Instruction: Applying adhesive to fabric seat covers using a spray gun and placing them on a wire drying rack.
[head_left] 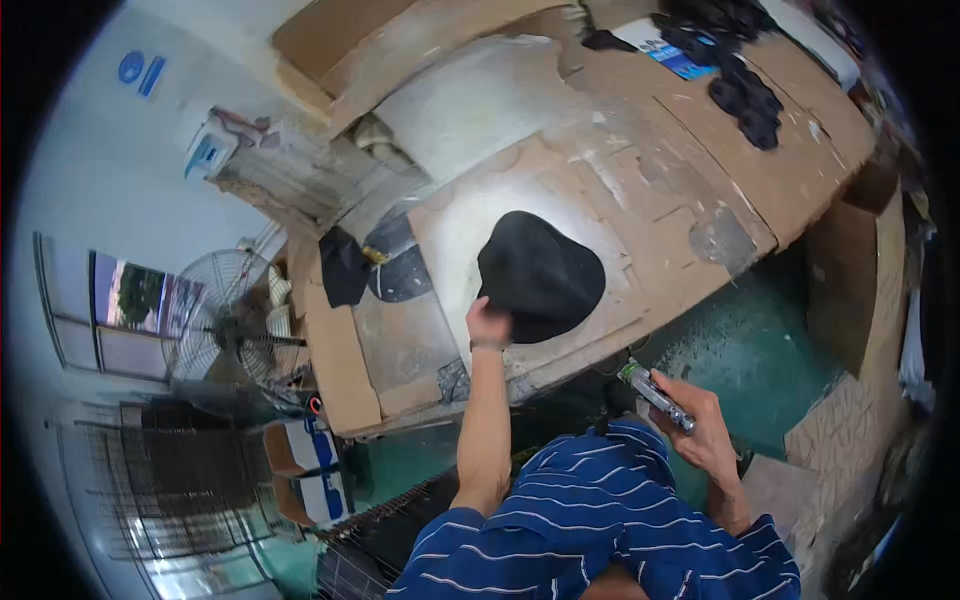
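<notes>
A black, rounded piece (pixel 548 275) is lying on the cardboard-covered table (pixel 650 235). Taking that piece as the clock's centre, the person's left hand (pixel 487 324) is reaching in at eight o'clock and meeting its edge; blur is hiding the fingers, so one cannot tell whether they are pinching it or only resting there. Between four and five o'clock, apart from the piece, the right hand (pixel 700 418) is holding a silver-and-green hand tool (pixel 658 397), its fingers wrapping around the body and the green end pointing between ten and eleven. A dark cloth-like piece (pixel 343 268) is lying at nine o'clock; a wire-caged fan (pixel 228 325) is standing farther out that way.
</notes>
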